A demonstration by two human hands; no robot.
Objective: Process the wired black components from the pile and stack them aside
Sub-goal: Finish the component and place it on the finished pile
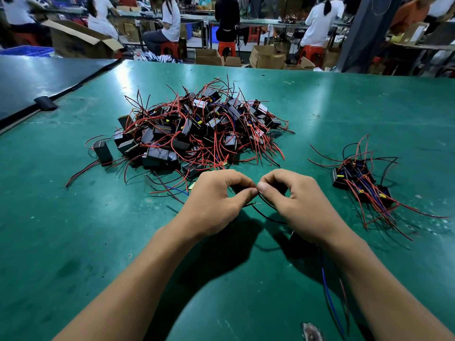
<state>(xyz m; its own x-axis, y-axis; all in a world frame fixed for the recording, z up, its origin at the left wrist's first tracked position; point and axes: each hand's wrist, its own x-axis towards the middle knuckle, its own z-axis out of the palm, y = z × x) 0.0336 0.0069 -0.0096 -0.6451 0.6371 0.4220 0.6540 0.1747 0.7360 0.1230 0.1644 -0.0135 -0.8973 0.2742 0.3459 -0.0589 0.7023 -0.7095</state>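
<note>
A big pile of black box components (197,129) with red and black wires lies in the middle of the green table (73,242). A smaller stack of the same components (362,183) lies at the right. My left hand (216,200) and my right hand (293,200) meet in front of the pile, thumbs and forefingers pinching the ends of thin black wires (266,212). These wires lead to a black component (301,239), partly hidden under my right wrist. A blue wire (330,299) trails from it toward me.
One component (103,151) stands apart at the pile's left. A dark table (37,80) joins at the far left. Behind the far table edge, several people sit on red stools among cardboard boxes (81,40). A small grey scrap (311,332) lies near the front edge.
</note>
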